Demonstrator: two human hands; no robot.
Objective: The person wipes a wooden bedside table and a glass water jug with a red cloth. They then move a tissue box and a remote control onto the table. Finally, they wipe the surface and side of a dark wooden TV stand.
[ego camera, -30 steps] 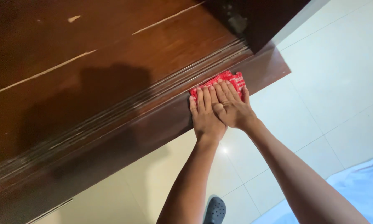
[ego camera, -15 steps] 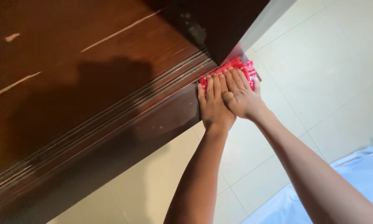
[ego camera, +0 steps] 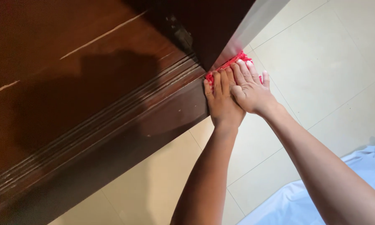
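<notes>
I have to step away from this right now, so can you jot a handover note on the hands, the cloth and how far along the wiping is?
Left hand: flat on the red cloth, palm down.
Right hand: overlapping the left, pressing the same cloth.
Cloth: at the end of the dark wooden panel's grooved moulding, by the corner near the tiled floor.
Done: can't tell which parts are wiped.
Left: can't tell either; pale scratch marks show on the panel.

Both hands flat on red cloth [ego camera: 232, 63] at end of dark wooden door [ego camera: 91, 104] edge. Left hand [ego camera: 221, 102] beside right hand [ego camera: 251, 89], right partly overlapping left. Cream tiled floor [ego camera: 321, 54] below, light blue fabric [ego camera: 362, 166] at lower right.
</notes>
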